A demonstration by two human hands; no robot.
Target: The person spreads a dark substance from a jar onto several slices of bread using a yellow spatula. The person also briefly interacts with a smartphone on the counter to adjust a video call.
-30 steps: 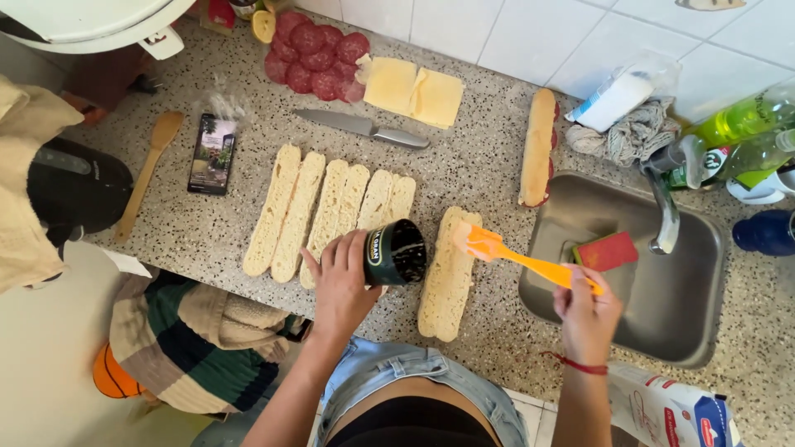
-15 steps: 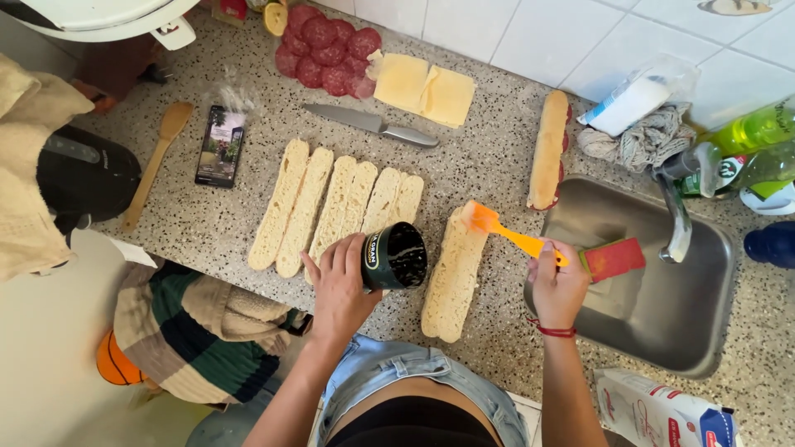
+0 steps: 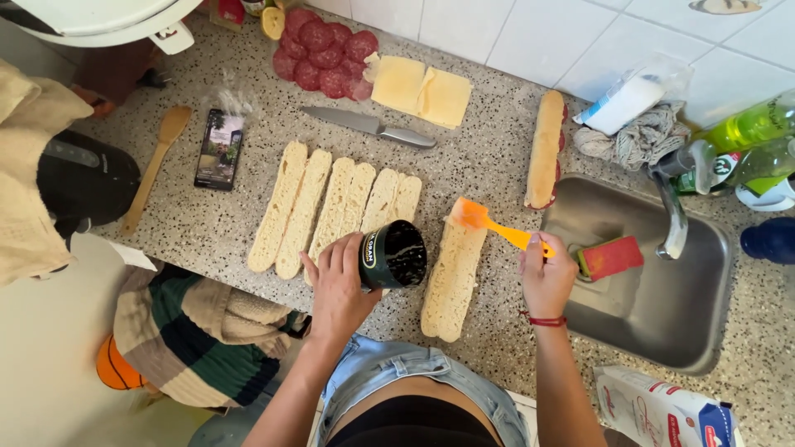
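The left hand [image 3: 339,285] is closed around one dark jar [image 3: 392,255], tilted so its open mouth faces up toward the camera; what is inside looks only dark and cannot be made out. The jar is over the counter [image 3: 489,157], just left of the bread half [image 3: 453,277] that lies alone. The right hand [image 3: 546,280] grips the handle of one orange spatula [image 3: 495,226], and its blade rests on the top end of that same bread half. Left of the jar, six more bread halves [image 3: 331,207] lie side by side, cut face up; the jar and the hand cover the lower ends of some of them. Above the jar there is one knife [image 3: 368,127], then two cheese slices [image 3: 422,89] and a heap of salami slices [image 3: 319,51], overlapping so the number is hard to count. One filled sandwich [image 3: 546,149] lies right of the knife. Far left of the jar are one phone [image 3: 219,149] and one wooden spoon [image 3: 157,165]. Right of the jar is the sink [image 3: 654,323] with one red sponge [image 3: 611,257] on its edge. A carton [image 3: 662,410] at the bottom right is cut off by the frame.
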